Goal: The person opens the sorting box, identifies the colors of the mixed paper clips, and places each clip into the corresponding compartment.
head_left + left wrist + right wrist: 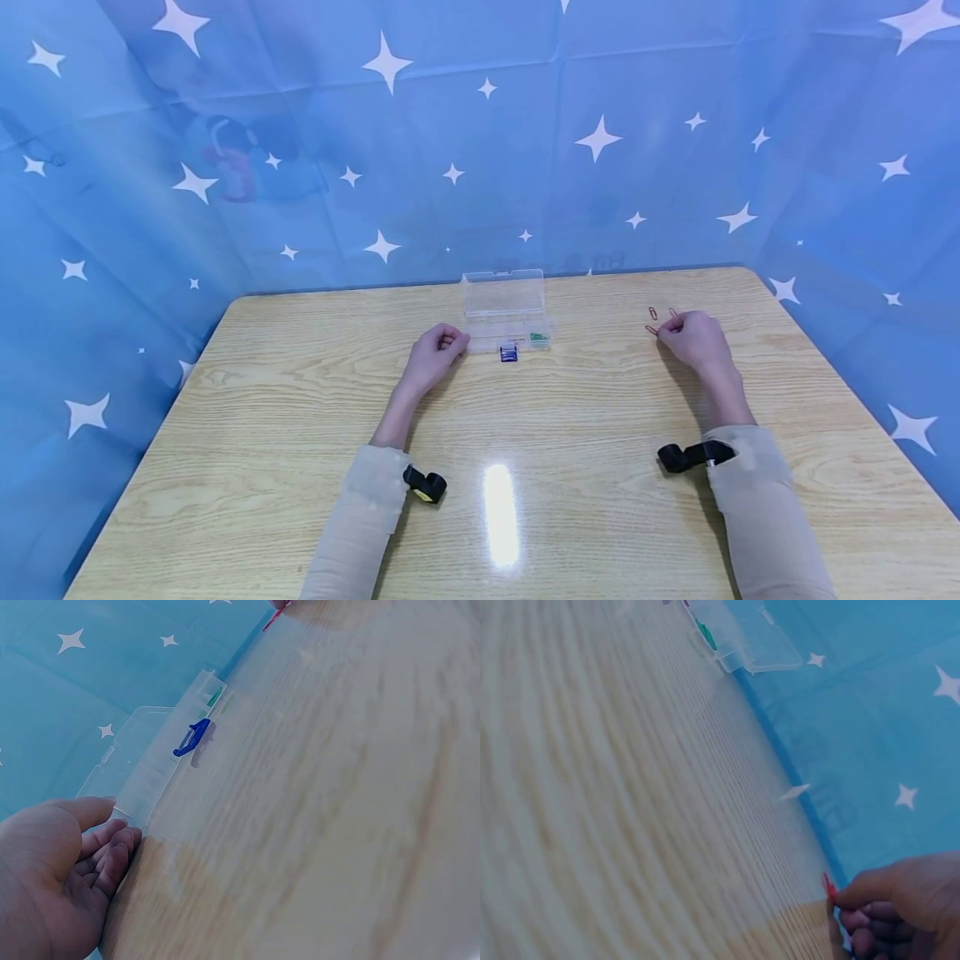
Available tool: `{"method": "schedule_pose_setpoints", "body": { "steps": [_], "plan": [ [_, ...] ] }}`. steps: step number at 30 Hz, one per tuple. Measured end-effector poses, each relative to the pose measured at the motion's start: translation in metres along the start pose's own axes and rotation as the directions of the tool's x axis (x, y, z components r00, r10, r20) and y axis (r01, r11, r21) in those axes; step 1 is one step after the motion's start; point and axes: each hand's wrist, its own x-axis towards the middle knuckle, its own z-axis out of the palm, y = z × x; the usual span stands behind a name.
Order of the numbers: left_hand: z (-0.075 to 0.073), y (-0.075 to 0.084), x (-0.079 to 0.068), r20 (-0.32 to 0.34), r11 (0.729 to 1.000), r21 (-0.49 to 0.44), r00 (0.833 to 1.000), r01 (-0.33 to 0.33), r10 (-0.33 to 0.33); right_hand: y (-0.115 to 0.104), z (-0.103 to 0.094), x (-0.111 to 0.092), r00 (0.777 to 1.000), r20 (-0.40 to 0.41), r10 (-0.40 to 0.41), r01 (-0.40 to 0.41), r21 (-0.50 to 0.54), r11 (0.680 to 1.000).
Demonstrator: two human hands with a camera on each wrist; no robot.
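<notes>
A clear plastic compartment box (491, 343) stands on the table with its lid (504, 293) raised at the back. A blue latch (508, 353) juts from its front, and small green pieces (538, 337) lie in the right-hand compartment. My left hand (437, 357) holds the box's left end between thumb and curled fingers. Far to the right, my right hand (699, 340) pinches a red paper clip (829, 888) between thumb and forefinger. Another red paper clip (652, 313) lies just beyond, and a further red paper clip (672, 312) shows behind the fingers.
Both forearms lie over a wood-grain table (585, 433), each with a black wrist camera (426, 485) strapped on. A blue curtain with white stars (510, 167) hangs right behind the table's far edge and along both sides.
</notes>
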Motion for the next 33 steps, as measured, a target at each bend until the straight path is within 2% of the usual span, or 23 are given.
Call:
{"method": "schedule_pose_setpoints", "body": {
  "steps": [17,33],
  "plan": [
    [-0.0011,0.0032,-0.0011,-0.003,1.000,0.016,1.000,-0.003,0.003,-0.0007,0.0018,0.0015,0.997,0.034,-0.072,0.072,-0.008,0.997],
    [-0.0013,0.0038,-0.0018,0.004,1.000,0.008,1.000,0.005,-0.005,-0.0049,0.0018,0.0001,0.996,0.061,-0.070,0.071,-0.005,0.997]
  ]
}}
